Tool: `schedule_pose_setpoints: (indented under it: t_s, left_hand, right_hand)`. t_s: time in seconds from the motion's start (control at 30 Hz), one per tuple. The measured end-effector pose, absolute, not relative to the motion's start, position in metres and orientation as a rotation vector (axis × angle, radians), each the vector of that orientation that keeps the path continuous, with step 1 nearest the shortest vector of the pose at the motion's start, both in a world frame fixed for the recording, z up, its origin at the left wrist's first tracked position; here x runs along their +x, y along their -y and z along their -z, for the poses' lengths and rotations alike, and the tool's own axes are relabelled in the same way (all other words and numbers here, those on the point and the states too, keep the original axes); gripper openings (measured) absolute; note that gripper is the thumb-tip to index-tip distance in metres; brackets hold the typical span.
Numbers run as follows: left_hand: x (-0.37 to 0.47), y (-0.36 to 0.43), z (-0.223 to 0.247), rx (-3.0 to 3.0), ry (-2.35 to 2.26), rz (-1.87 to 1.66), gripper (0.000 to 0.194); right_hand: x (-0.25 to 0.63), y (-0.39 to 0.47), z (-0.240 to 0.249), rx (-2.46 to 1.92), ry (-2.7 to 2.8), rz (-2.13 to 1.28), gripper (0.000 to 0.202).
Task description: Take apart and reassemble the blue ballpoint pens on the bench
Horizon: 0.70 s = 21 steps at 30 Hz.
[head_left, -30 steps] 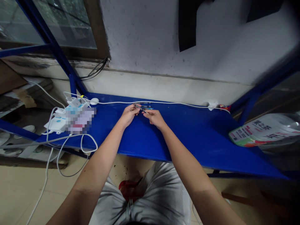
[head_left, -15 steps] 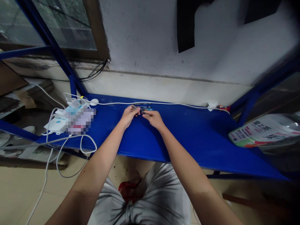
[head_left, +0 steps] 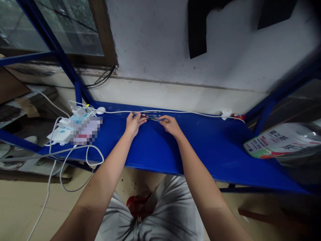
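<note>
Several slim pens (head_left: 151, 117), dark and blue with clear parts, lie in a small cluster at the back of the blue tabletop (head_left: 200, 140). My left hand (head_left: 134, 124) is at their left end, its fingers closed round a thin dark pen (head_left: 135, 113). Opposite it, my right hand (head_left: 171, 125) pinches the right end of a slim pale pen (head_left: 155, 119) between thumb and forefinger. The pens overlap, and their tips are too small to make out.
White power strips and chargers (head_left: 60, 132) with looped cables stand at the left, beside a blurred-out flat item (head_left: 86, 130). A white cable (head_left: 190, 112) runs along the back edge. A large plastic bottle (head_left: 281, 140) lies at the right.
My hands have moved slightly apart, the left one leftward and the right one rightward. The dark pen in my right fingers no longer shows there; they now pinch a paler one.
</note>
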State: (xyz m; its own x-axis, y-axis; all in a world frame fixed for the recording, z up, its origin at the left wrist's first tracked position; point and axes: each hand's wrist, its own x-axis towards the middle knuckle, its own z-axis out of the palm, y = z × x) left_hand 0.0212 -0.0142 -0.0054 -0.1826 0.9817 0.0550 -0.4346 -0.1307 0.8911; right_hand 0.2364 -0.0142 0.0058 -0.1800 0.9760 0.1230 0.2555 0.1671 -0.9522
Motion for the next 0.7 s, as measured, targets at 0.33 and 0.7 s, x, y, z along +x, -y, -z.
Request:
schedule_pose_setpoints:
  t_s: [0.33,0.7]
  left_hand:
    - [0.0217,0.0084,0.0108,0.933,-1.202,-1.523,0.025]
    - [0.0209,0.0065,0.0138,0.883,-1.199,-1.543,0.028]
  right_hand:
    - [0.2465,0.0118,-0.0056,-1.388,1.536,-1.101,0.017]
    - [0.2453,0.0121,-0.0058,-1.346,1.542,-1.142,0.018]
